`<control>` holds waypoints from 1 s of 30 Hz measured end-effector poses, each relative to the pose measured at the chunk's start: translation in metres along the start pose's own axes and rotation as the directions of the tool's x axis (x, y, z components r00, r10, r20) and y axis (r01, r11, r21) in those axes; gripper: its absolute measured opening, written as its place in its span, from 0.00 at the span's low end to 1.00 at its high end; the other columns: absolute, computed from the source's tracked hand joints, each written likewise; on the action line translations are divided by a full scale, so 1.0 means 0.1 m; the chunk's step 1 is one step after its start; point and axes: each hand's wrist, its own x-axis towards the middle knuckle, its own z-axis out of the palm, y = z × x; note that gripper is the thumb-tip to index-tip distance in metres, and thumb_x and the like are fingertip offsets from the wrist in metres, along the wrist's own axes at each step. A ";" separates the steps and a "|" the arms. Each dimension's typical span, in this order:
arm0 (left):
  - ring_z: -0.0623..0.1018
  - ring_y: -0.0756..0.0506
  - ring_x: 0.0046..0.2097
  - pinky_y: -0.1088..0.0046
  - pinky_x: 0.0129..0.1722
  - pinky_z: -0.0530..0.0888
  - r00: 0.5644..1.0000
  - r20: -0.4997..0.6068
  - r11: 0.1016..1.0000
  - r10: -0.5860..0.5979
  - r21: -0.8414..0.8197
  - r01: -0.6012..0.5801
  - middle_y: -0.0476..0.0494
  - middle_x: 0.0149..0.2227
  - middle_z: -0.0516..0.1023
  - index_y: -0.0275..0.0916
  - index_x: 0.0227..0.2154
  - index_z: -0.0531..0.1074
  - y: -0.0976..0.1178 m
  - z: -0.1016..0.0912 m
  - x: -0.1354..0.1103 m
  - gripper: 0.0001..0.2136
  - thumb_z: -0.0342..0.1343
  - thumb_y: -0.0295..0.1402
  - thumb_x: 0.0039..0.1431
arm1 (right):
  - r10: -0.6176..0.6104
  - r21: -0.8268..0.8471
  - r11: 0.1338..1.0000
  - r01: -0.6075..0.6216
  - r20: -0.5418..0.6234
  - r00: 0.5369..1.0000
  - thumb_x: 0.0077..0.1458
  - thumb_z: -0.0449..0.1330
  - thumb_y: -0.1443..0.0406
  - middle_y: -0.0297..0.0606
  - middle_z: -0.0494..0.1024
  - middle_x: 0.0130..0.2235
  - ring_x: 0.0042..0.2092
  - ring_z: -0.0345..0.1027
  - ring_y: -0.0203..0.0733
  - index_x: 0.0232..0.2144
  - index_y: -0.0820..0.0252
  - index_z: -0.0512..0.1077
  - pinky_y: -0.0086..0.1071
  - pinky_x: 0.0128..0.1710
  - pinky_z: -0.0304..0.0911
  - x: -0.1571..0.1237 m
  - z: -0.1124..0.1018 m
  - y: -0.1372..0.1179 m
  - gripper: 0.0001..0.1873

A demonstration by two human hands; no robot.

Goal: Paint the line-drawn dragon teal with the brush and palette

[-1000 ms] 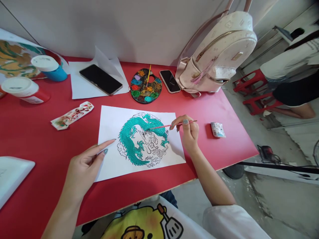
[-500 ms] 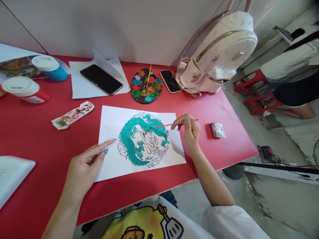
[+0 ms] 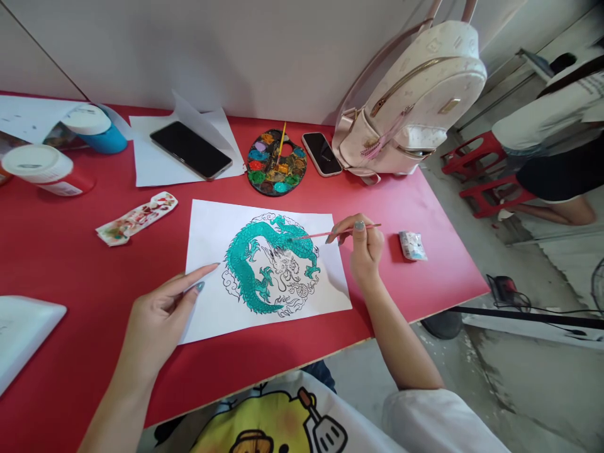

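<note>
A white sheet of paper (image 3: 202, 233) with a round dragon drawing (image 3: 245, 264) lies on the red table. Most of the dragon's body is painted teal; its head and the clouds are bare line art. My left hand (image 3: 163, 314) holds the sheet at its left edge, index finger and thumb reaching onto the paper, the other fingers curled. Pinched in my right hand (image 3: 363, 248) is a thin pink paintbrush (image 3: 314, 236). Its tip is at the teal body in the upper right of the drawing; whether it touches is too small to tell.
Behind the sheet are a paint palette (image 3: 268, 182) with a yellow-handled brush (image 3: 282, 143), two phones and a white backpack (image 3: 425, 94). Paint jars (image 3: 38, 165) and a stained tissue (image 3: 136, 219) are left; a small packet (image 3: 412, 245) lies right. Another person sits at far right.
My right hand has shifted slightly right, drawing the brush tip right and a little up. At the far left, a white sheet now covers part of the painted item there. My left hand stays put.
</note>
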 end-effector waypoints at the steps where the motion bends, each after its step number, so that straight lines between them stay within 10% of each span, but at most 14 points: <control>1: 0.85 0.43 0.54 0.75 0.50 0.81 1.000 0.000 1.000 0.000 0.001 0.000 0.50 0.49 0.88 0.47 0.51 0.85 0.00 0.00 0.00 0.21 0.58 0.41 0.57 | -0.005 0.005 1.000 0.005 0.001 1.000 0.75 0.51 0.48 0.35 0.80 0.25 0.25 0.75 0.36 0.27 0.57 0.77 0.31 0.24 0.67 0.00 0.00 0.00 0.30; 30: 0.85 0.44 0.55 0.76 0.51 0.80 1.000 0.001 1.000 0.005 -0.007 -0.005 0.52 0.50 0.88 0.49 0.51 0.85 -0.03 -0.01 0.01 0.21 0.57 0.43 0.57 | 0.034 -0.068 0.997 -0.038 -0.059 0.998 0.73 0.49 0.44 0.33 0.77 0.24 0.24 0.74 0.36 0.27 0.56 0.74 0.31 0.25 0.68 0.01 -0.03 0.02 0.31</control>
